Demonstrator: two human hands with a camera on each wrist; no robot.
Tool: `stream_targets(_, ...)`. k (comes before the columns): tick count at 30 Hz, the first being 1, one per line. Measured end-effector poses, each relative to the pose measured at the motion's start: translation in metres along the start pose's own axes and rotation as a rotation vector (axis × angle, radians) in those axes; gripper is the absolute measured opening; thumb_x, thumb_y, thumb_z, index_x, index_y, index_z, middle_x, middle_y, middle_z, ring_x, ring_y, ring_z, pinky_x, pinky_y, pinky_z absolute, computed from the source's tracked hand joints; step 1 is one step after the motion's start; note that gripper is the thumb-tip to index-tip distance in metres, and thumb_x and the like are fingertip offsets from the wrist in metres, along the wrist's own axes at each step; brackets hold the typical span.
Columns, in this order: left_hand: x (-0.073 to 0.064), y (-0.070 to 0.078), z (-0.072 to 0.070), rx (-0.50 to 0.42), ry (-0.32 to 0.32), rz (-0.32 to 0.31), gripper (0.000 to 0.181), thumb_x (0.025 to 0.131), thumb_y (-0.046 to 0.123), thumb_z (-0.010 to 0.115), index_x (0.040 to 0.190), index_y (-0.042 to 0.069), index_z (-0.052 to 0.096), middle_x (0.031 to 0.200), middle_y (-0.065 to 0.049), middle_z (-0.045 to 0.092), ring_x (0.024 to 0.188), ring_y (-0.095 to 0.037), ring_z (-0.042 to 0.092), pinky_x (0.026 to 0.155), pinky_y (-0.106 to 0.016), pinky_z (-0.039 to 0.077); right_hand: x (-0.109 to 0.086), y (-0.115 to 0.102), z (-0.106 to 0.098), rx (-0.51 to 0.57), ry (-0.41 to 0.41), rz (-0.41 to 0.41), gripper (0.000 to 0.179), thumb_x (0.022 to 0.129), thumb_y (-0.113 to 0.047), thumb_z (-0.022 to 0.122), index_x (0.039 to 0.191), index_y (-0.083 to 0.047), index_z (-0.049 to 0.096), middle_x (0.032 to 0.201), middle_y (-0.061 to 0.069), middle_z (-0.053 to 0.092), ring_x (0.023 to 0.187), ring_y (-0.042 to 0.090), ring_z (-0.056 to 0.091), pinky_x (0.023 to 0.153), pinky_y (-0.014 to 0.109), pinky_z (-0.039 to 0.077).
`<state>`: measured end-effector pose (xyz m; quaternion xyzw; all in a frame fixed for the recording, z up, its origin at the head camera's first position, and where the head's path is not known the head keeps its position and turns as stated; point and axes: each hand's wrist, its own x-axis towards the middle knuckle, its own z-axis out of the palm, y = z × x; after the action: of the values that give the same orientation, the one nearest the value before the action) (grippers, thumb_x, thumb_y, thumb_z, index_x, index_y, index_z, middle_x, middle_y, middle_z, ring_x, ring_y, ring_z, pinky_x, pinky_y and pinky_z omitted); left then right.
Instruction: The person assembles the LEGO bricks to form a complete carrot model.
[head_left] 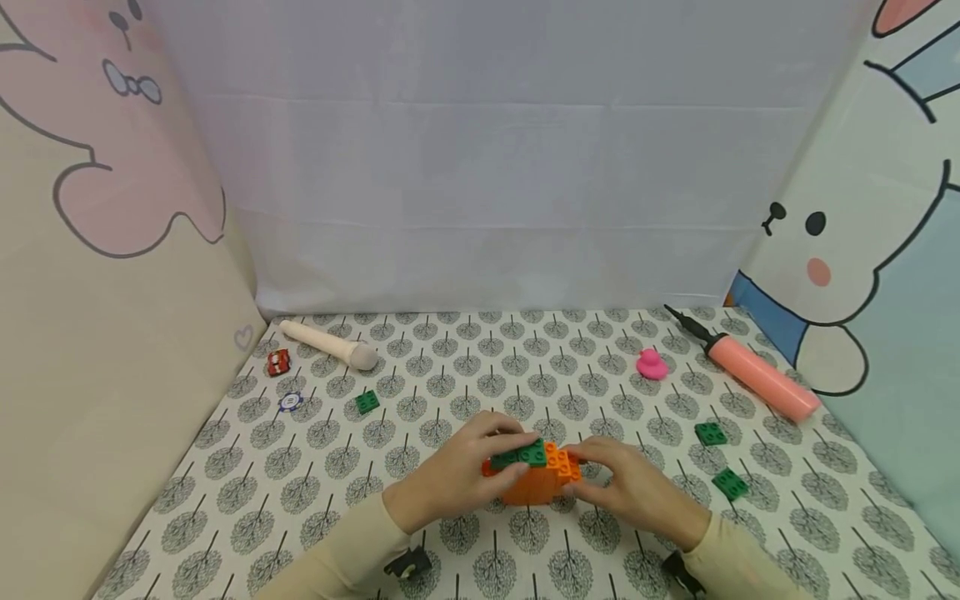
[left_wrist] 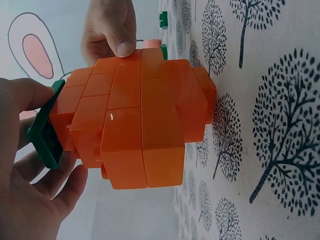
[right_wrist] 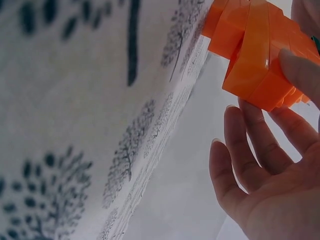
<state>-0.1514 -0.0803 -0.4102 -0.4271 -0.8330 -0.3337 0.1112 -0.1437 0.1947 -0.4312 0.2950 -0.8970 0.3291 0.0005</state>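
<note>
An orange structure of stacked toy building bricks stands upright on the cloth, stepped and widest in the middle. On its top lies a green building brick, also seen at the upper end of the stack in the left wrist view. My left hand pinches this green brick between thumb and fingers. From the other side, my right hand grips the orange structure, thumb on one face and fingertips on another. Whether the green brick is fully seated cannot be told.
Loose green bricks lie at left and at right, one farther and one nearer. Around the back are a white microphone, a red toy car, a poker chip, a pink duck and a pump.
</note>
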Motion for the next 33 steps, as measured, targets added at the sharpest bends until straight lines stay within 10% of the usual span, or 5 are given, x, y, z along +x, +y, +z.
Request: stream_targets(33,0.001,-0.003,-0.006,-0.013,-0.052,-0.043,0.037,0.091,0.027,0.073,0.127,0.018,0.069,0.122,0.003,0.065,0.11,-0.01,0.054,0.093,-0.023,0.051,0.0,-0.002,-0.001,-0.004,-0.023,0.027,0.051,0.09,-0.045,0.071,0.129,-0.012,0.066,0.118,-0.008,0.066,0.105,0.011,0.062,0.091,0.039,0.056)
